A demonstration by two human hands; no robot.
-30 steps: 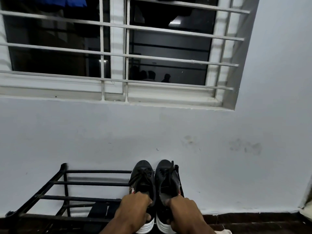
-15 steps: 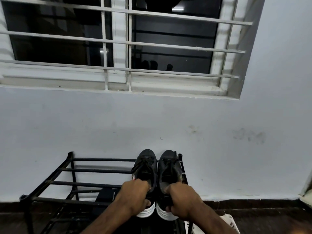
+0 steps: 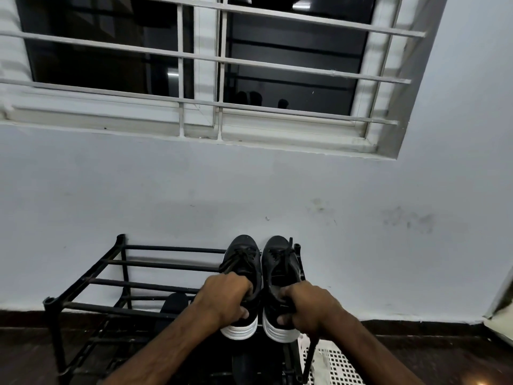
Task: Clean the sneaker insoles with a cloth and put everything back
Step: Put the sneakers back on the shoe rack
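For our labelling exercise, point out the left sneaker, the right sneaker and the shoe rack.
left sneaker (image 3: 244, 245): head view, black toe.
right sneaker (image 3: 277, 247): head view, black toe.
shoe rack (image 3: 166, 265): head view, a top crossbar.

Barred window (image 3: 204, 65) spanning 11 to 1 o'clock in pale wall (image 3: 166, 190). Dark smudges (image 3: 408, 219) showing at 3 o'clock. White perforated panel (image 3: 336, 365) lying at 5 o'clock on dark floor (image 3: 444, 354).
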